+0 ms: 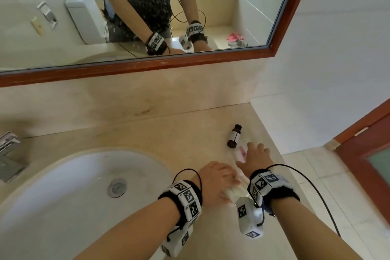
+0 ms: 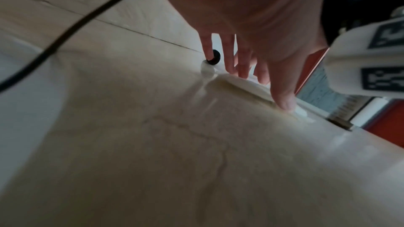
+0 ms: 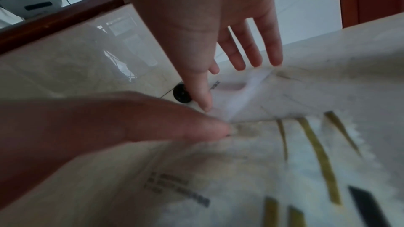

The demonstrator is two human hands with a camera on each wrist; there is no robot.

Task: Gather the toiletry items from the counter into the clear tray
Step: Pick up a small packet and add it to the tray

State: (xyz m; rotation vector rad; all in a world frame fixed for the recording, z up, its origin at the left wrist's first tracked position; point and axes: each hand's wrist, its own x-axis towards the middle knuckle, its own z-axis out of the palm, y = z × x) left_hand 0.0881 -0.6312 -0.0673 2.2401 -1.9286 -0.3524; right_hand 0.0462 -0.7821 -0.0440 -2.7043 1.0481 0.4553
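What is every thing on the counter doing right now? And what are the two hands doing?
left hand: fingers straight, resting on the white packet.
right hand: fingers spread, reaching over the pink sachet, holding nothing.
white packet: lying flat under the hands.
pink sachet: lying flat, partly hidden.
brown bottle: lying on its side, cap on, untouched.
sink: dry; drain state unclear.
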